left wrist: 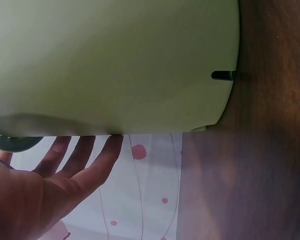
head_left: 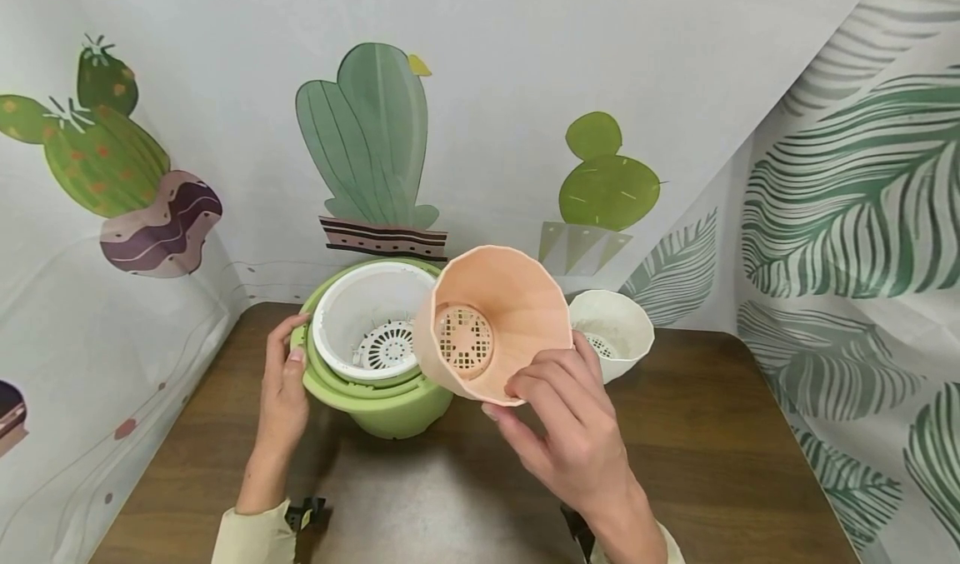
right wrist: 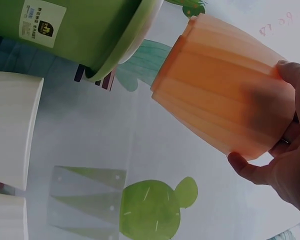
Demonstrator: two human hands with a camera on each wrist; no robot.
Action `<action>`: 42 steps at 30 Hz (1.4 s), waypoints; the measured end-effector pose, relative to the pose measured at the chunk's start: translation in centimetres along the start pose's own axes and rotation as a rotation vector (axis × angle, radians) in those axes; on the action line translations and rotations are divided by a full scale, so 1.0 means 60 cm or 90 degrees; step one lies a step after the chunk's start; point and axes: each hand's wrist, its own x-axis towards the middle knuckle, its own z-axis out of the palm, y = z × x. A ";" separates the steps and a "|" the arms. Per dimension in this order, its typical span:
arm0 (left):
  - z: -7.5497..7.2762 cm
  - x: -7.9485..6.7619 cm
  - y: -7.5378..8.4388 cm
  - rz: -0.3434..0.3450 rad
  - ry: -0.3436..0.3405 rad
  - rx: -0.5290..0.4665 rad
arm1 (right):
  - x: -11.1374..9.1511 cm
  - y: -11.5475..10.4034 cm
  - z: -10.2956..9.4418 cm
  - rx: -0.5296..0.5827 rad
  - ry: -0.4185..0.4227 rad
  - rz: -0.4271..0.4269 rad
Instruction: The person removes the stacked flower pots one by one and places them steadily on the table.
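My right hand (head_left: 566, 418) pinches the rim of a peach plastic flowerpot (head_left: 536, 293), fingers inside and thumb outside. The pot is held up and tilted, its mouth towards me and its grid-like bottom holes showing. At the left, my left hand (head_left: 283, 381) grips the rim of a large green flowerpot (head_left: 397, 414), thumb at the edge; in the left wrist view its fingertips touch the green wall. Inside the green pot sits a white pot (head_left: 341, 322) with a slotted bottom. The peach pot overlaps its right side in the head view.
A cream faceted pot (head_left: 626, 331) stands behind the peach pot on the right, partly hidden by it. The brown wooden table (head_left: 712, 439) has a printed cactus-and-leaf cloth (head_left: 495, 89) hanging close behind it. A label (right wrist: 42, 22) is stuck on the green pot.
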 end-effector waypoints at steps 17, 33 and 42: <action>-0.001 -0.001 0.000 -0.011 -0.003 -0.007 | -0.025 0.006 -0.028 -0.014 0.032 0.037; 0.001 0.001 0.002 0.002 -0.001 0.001 | -0.048 0.027 -0.050 -0.023 0.040 0.072; 0.001 0.000 0.006 -0.006 0.001 0.003 | -0.067 0.043 -0.067 -0.046 0.041 0.093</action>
